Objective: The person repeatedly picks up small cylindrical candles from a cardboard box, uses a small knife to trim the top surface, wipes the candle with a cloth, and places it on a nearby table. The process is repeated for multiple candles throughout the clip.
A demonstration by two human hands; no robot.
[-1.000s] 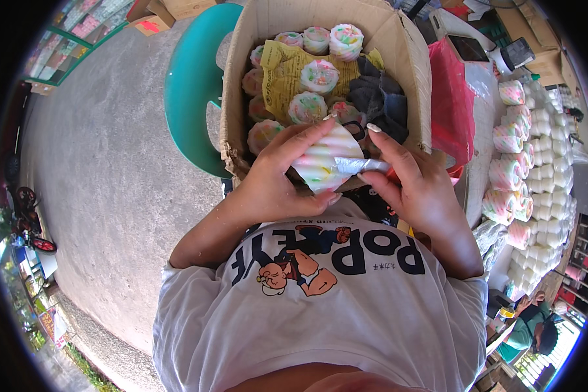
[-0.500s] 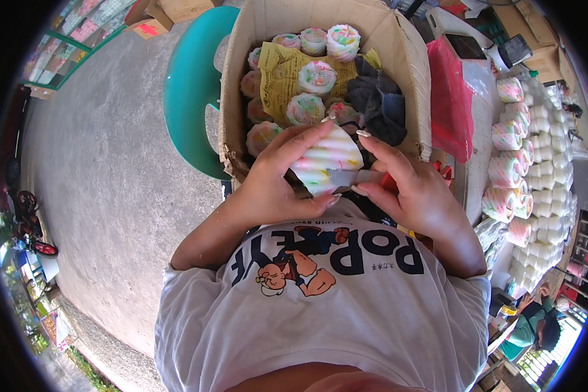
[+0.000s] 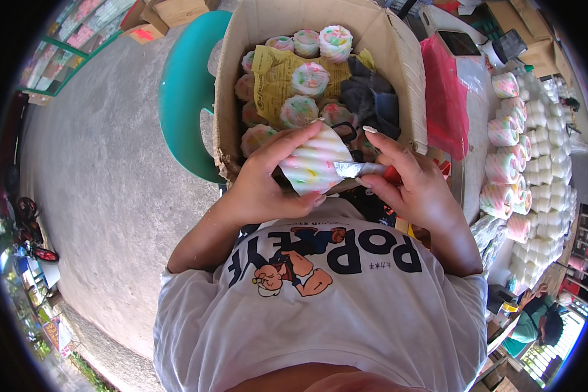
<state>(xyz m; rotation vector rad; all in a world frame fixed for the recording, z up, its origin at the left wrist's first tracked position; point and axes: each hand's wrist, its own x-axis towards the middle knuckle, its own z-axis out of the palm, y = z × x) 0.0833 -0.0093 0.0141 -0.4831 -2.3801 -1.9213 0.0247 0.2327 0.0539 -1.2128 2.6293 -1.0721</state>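
My left hand (image 3: 269,173) grips a white, spirally ribbed cylinder with pastel flecks (image 3: 310,157), fingers along its top and thumb underneath. My right hand (image 3: 411,186) is closed on a red-handled knife (image 3: 351,168), index finger raised, the silvery blade lying against the cylinder's right side. Behind them a cardboard box (image 3: 408,85) holds several similar pieces (image 3: 310,79), crumpled yellow paper (image 3: 274,70) and a dark grey cloth (image 3: 371,98). A dark loop, too unclear to name, shows just behind the cylinder.
A teal plastic chair (image 3: 183,98) is left of the box. Right of it are pink plastic (image 3: 445,104), a pale device with a dark screen (image 3: 458,42), rows of flecked cylinders (image 3: 503,170) and stacked white ones (image 3: 542,163). A person in green (image 3: 529,330) works at lower right.
The blade, partly dulled behind the cylinder's edge half a second ago, now shows bright against its side. Both hands and the cylinder have shifted slightly left in the picture, as has the box.
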